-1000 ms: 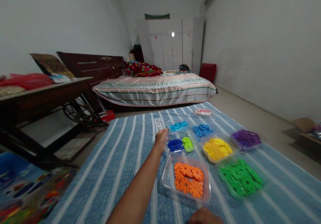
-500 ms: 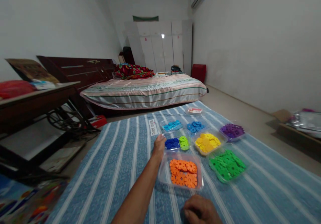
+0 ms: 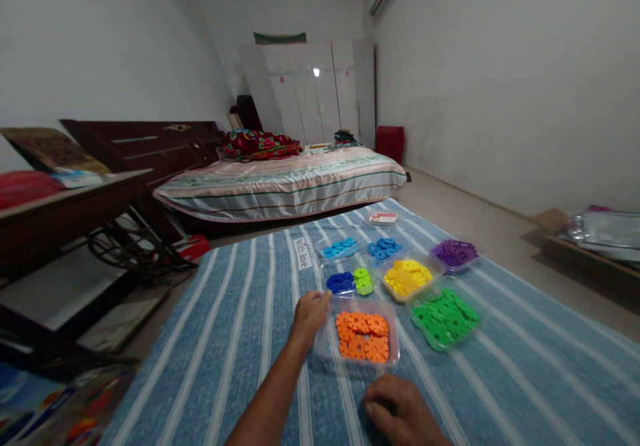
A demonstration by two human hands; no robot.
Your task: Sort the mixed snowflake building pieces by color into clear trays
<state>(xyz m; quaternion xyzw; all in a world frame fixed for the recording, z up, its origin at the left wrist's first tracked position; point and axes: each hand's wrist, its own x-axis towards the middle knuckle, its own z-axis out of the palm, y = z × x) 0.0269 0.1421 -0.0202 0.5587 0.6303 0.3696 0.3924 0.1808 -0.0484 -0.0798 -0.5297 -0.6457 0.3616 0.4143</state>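
Note:
My left hand [image 3: 310, 313] reaches forward with its fingers curled on the left rim of a clear tray [image 3: 321, 347] of orange flower-shaped pieces [image 3: 363, 336]. My right hand [image 3: 400, 409] rests on the striped blue blanket [image 3: 240, 339] just in front of that tray, its fingers curled under. What they hold, if anything, is hidden. Behind the orange tray sits a tray of dark blue and light green pieces [image 3: 350, 281].
Further trays hold yellow [image 3: 406, 277], green [image 3: 443, 318], purple [image 3: 454, 253], light blue [image 3: 340, 248] and blue [image 3: 384, 248] pieces. A small card [image 3: 383, 217] lies beyond them. A bed [image 3: 280, 179] stands behind, a dark table [image 3: 65, 206] at the left, boxes [image 3: 590, 233] at the right.
My left hand has drawn back from the blue and green tray to the orange tray's left rim. My right hand has come further into view. The view has shifted.

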